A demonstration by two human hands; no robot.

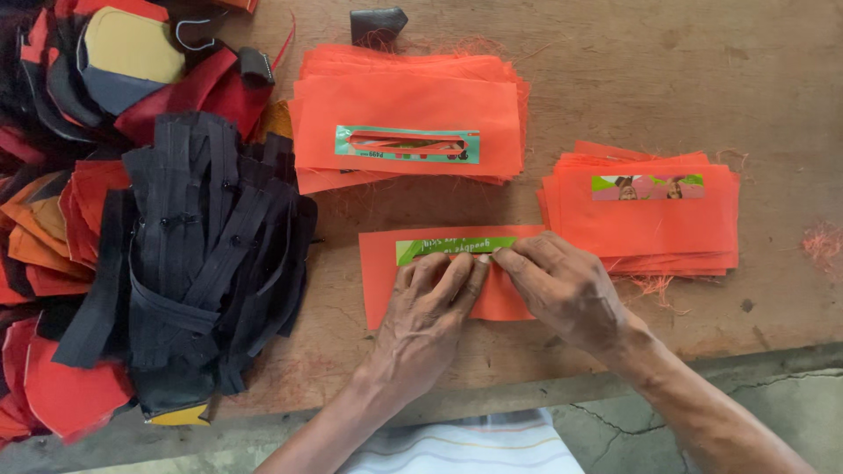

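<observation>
1. Striped cloth sits closest, pale with thin bands, right at the bottom edge, next to a cracked grey floor.
2. Both hands are pressed down on a single flat orange fabric piece, a thin rectangle with crisp cut edges. The left hand has its fingers curled down on the middle of it; the right hand meets it fingertip to fingertip. They're pinching along the lower edge of a narrow green printed strip, glossy and paper-like, lying across the top of the piece.
3. All that lies near the front edge of a worn wooden table, scratched and dull brown, with orange lint scattered about.
4. Left of the hands: a floppy heap of black webbing straps, matte and ribbed, slumped over a pile of red, orange and black cut panels.
5. Right: a neat stack of orange pieces with frayed threads and a green-pink strip on top.
6. Further back, a bigger orange stack, its top sheet carrying a teal-edged strip with a slot cut through.
7. Farthest: a small dark scrap, leathery looking.
</observation>
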